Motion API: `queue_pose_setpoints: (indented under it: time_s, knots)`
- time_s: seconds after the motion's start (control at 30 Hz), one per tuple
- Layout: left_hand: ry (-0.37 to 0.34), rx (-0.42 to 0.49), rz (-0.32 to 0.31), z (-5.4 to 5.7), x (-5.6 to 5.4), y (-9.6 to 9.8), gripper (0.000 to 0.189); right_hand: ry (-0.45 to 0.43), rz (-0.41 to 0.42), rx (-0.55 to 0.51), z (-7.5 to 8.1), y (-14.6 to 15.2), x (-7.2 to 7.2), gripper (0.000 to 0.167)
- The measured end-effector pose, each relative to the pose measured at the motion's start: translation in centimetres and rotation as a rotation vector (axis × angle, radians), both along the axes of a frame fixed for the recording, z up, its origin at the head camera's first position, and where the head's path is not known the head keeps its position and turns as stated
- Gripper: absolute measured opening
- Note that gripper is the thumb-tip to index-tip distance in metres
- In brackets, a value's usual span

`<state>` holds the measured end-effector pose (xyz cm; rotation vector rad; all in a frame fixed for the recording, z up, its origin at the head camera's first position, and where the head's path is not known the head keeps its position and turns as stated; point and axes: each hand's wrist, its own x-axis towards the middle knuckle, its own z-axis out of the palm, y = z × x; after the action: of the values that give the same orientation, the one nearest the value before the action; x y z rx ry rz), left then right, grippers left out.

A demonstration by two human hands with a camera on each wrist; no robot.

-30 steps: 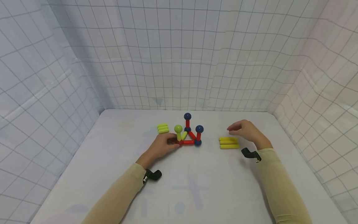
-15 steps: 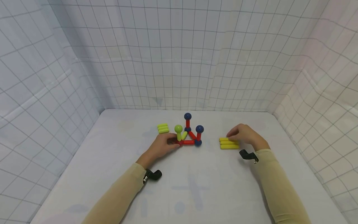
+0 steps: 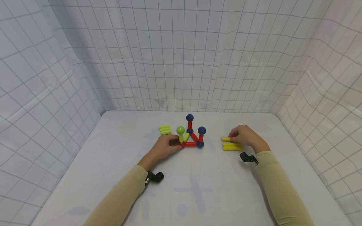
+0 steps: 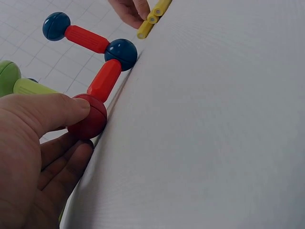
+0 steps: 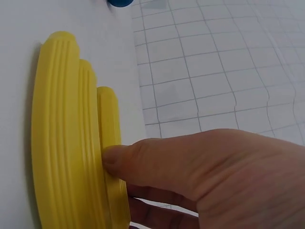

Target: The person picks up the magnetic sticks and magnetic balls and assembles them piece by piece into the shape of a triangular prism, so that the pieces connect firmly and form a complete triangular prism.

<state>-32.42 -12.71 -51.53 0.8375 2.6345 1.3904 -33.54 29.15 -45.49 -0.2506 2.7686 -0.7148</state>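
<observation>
A ball-and-rod frame stands in the middle of the table in the head view. Its base is a triangle with a red ball (image 4: 93,121) at the near left corner and blue balls (image 3: 200,143) at the others. A light green ball (image 3: 180,130) tops the short green upright; blue balls (image 3: 189,117) top the red uprights. My left hand (image 3: 161,147) holds the red ball between thumb and fingers. My right hand (image 3: 246,136) pinches the farthest yellow rod (image 5: 109,119) with thumb and fingers. Two more yellow rods (image 3: 232,148) lie side by side against each other, nearer me.
Several short light green rods (image 3: 165,130) lie in a row behind my left hand. White grid-patterned cloth (image 3: 181,62) hangs at the back and both sides of the white table (image 3: 209,194).
My right hand has come down onto the yellow rods and pinched the farthest one, which now sits slightly apart from the others. My left hand has stayed on the red ball.
</observation>
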Motion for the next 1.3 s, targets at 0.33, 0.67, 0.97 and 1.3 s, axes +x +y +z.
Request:
queue_pose_setpoints:
  time_s: [0.33, 0.67, 0.97, 1.3]
  knots:
    - [0.003, 0.006, -0.002, -0.2, -0.1, 0.0, 0.033, 0.079, 0.041, 0.03, -0.6, -0.6, -0.2, 0.01]
    - [-0.022, 0.015, 0.026, -0.5, -0.1, -0.1, 0.036, 0.142, -0.015, -0.019, -0.4, -1.3, -0.2, 0.034]
    - [-0.019, 0.033, 0.032, -0.7, -0.1, -0.3, 0.036, 0.407, 0.004, -0.254, 2.9, -3.7, -0.1, 0.022]
    - [0.052, 0.0, 0.001, -0.6, 0.1, -0.1, 0.031, 0.591, 0.071, -0.385, 5.6, -6.5, 1.3, 0.021]
